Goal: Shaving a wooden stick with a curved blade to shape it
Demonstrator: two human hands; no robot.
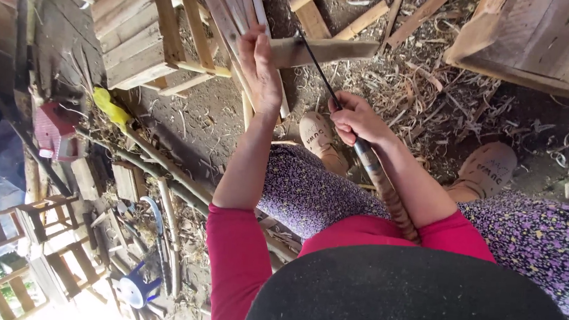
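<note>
Resting across the space above the knees, a flat strip of wood [322, 51] is steadied at its near end by the left hand [261, 68], whose fingers are wrapped over it with the palm pressed alongside. A long thin blade [317, 64] is laid against the strip's edge, and its wrapped handle [381, 178] is clenched in the right hand [357, 119], the handle's end being braced back along the forearm toward the body. The worst risk is judged to lie with the left hand: it sits close beside the blade, so a slip off the edge or a sudden give in the grain could carry the steel into the fingers. A pull toward the lap could equally bring the blade down on the patterned trousers [308, 194] or the tan shoes [318, 139] just below. Loose shavings [418, 82] cover the ground, and footing could be lost there. Stacked wooden crates [142, 35] stand nearby, well apart from the cut.
</note>
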